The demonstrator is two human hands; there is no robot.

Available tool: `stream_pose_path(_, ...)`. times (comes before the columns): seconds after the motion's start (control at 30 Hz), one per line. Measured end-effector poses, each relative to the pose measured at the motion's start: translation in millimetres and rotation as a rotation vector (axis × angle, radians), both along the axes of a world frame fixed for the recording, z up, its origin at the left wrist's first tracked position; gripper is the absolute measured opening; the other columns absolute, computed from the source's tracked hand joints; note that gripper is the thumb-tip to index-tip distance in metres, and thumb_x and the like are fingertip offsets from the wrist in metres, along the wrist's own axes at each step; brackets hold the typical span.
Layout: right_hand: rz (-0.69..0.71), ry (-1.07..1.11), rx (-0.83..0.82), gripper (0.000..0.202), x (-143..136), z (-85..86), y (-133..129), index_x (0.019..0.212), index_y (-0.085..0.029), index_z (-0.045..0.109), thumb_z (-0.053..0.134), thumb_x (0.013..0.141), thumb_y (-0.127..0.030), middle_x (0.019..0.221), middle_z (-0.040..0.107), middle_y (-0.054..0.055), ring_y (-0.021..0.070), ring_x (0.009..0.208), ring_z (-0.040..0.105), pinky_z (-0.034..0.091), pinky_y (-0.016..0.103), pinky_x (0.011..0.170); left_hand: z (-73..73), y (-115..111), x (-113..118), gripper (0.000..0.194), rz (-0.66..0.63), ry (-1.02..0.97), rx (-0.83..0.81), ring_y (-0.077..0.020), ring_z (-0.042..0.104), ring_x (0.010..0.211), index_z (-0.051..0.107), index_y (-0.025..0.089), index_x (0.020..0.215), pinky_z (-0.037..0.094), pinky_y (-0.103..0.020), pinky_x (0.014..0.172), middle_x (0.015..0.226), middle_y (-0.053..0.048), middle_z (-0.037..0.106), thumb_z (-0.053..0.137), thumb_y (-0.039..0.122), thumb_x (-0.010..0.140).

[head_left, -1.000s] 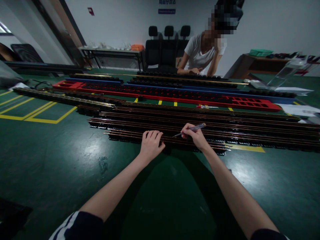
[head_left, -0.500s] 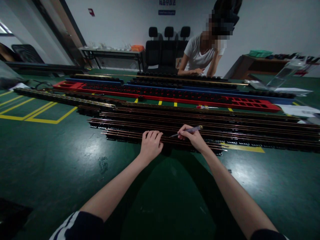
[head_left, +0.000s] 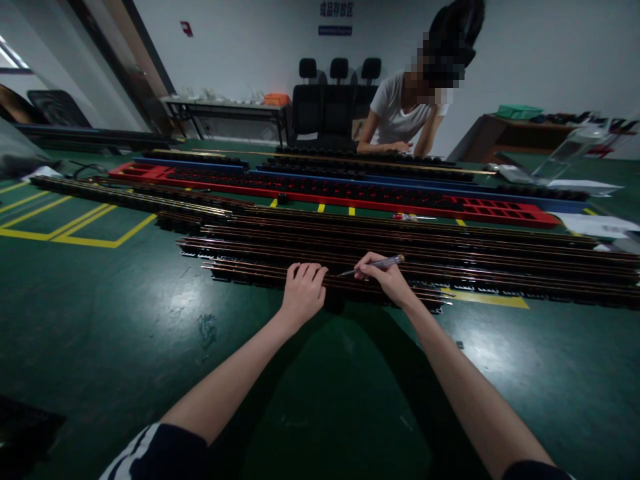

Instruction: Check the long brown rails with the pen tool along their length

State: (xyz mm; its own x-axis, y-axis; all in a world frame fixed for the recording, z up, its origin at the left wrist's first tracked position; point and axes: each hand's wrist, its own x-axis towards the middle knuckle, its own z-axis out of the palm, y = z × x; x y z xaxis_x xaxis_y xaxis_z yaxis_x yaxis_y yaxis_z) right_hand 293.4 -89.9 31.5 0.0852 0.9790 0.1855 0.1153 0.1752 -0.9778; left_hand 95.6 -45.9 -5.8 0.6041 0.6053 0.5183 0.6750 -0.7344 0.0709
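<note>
My left hand (head_left: 304, 291) is closed over the near edge of a long black strip with copper-coloured rods (head_left: 250, 270), its fingers curled over the top and their tips partly hidden. To its right, my right hand (head_left: 383, 275) grips a small screwdriver (head_left: 387, 262) much like a pen. The screwdriver slants down to the left, and its thin tip is at the rods of the near strip, just right of my left hand. Whether the tip touches a rod is too small to tell. Several similar strips (head_left: 500, 257) lie side by side beyond both hands.
Behind the strips runs a long red frame (head_left: 530, 212) with black parts, then a blue rail (head_left: 415, 183). Another small tool (head_left: 415, 217) lies between. A person in a white shirt (head_left: 400, 110) leans at the far side. A clear bottle (head_left: 565, 157) and papers (head_left: 595, 223) are at right.
The view has tilted up slightly, so the scene sits a little lower. Both hands keep nearly the same place, and the screwdriver stays in my right hand.
</note>
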Motion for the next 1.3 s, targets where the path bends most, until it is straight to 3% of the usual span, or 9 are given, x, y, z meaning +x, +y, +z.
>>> stream_pose_path(1.3,-0.207,0.074,0.083,0.013,11,-4.5,2,0.050,-0.019,0.057,0.054,0.061,-0.025,0.046,0.051,-0.001,0.0116,0.043,0.047,0.039,0.026,0.046,-1.0,1,-1,0.039,-0.060,0.034,0.001,-0.0232,0.057,0.102,0.062,0.014,0.114,0.039,-0.040,0.092,0.109,-0.009,0.066,0.042,0.006,0.081)
